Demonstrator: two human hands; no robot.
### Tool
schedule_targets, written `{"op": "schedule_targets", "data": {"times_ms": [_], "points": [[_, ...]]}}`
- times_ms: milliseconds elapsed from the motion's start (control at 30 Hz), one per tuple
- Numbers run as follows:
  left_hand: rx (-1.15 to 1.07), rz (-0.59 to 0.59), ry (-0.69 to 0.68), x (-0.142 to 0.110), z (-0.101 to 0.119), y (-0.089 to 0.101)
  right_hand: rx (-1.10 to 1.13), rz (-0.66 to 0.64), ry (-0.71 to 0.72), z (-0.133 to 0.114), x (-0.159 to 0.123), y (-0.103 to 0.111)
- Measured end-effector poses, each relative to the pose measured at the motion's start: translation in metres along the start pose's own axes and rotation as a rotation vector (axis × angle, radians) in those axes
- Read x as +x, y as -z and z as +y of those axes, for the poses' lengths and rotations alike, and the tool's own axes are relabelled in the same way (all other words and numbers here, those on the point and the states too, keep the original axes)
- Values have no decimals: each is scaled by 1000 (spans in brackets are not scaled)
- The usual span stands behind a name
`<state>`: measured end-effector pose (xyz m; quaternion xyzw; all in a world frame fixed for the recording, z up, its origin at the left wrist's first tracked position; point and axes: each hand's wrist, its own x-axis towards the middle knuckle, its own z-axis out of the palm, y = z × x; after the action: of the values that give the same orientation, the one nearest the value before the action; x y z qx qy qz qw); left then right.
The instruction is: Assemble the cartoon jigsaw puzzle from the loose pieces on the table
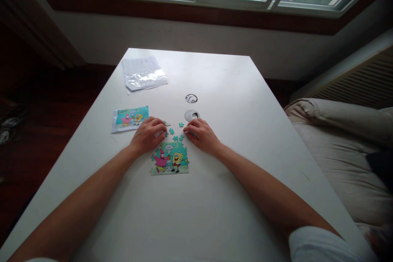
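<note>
A partly assembled jigsaw puzzle (170, 159) with cartoon figures lies flat on the white table. Its upper edge is uneven. Just beyond it are several loose teal puzzle pieces (175, 138). My left hand (149, 134) rests at their left, fingers curled in toward the thumb; its fingertips are close to a piece (171, 131). At the right of the loose pieces, my right hand (202, 135) has thumb and fingers drawn together, beside a piece near the puzzle's top right. Whatever either hand pinches is too small or hidden to make out.
A picture packet (130, 118) with the same cartoon lies left of the loose pieces. Papers in a clear plastic sleeve (144, 73) lie at the far left of the white table (227, 90). Two round grommets (191, 98) sit mid-table. A beige couch (334, 155) stands right.
</note>
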<state>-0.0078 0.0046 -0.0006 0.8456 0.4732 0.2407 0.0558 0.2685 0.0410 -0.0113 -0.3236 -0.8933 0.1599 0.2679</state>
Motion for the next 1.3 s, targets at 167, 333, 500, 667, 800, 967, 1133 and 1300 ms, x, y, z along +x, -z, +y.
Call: {"op": "schedule_targets", "data": {"times_ms": [167,333,500,667,800,967,1133,1300], "points": [[10,-9,2,1,4,2,13,1,-5,1,0,0],[-9,-19,-41,1,6,2,25,8,-7,1,1,1],[-30,-36,-104,1,10,3,46,26,-10,0,2,3],[-52,-138,-234,0,16,6,51,33,-11,-1,3,4],[-37,-197,-281,0,21,9,61,34,-13,0,3,3],[-4,-227,-274,0,28,12,59,31,-14,2,2,1],[-9,-237,-288,0,31,12,70,36,-13,1,3,3],[-24,-244,-284,0,32,11,74,33,-17,1,3,2]]}}
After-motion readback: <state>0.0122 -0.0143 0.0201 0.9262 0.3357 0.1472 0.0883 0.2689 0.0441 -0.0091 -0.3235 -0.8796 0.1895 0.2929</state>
